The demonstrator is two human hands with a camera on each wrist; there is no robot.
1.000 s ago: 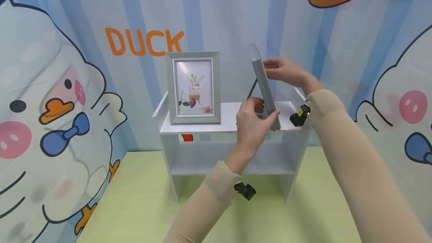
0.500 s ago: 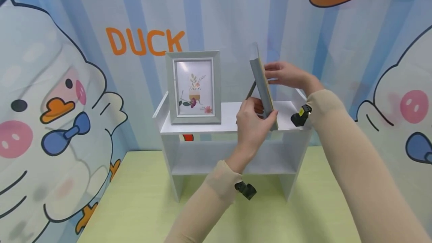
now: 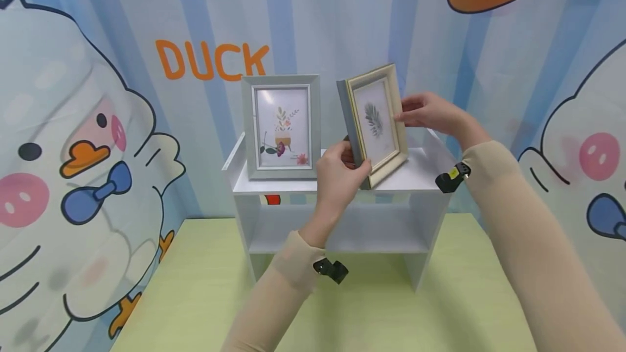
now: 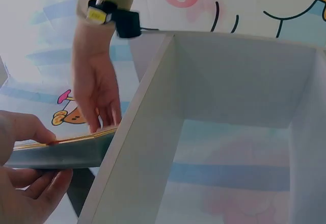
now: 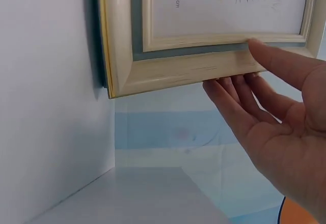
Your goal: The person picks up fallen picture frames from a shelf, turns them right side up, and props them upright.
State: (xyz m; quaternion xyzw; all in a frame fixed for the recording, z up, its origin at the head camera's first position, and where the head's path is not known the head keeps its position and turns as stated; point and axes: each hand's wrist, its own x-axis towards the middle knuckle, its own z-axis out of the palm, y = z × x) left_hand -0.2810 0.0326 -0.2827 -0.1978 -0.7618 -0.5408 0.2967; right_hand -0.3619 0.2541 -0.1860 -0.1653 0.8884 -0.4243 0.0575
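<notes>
Cream frame (image 3: 375,124) tilted on shelf (image 3: 420,178), right of grey frame (image 3: 281,126); left hand (image 3: 337,181) fingers curled gripping its lower-left edge, right hand (image 3: 430,113) pinching its right edge

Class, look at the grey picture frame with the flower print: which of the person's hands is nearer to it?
Left. The left hand is just right of the grey frame; the right hand is beyond the cream frame.

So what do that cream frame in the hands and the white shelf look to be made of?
Cream frame: probably painted wood or moulded resin; the right wrist view shows a brushed, faintly streaked finish, a thin gold edge line and a grey-blue inner band. Its pane looks glossy, glass or acrylic. White shelf: likely laminated board, with flat, smooth matte panels and square edges.
</notes>
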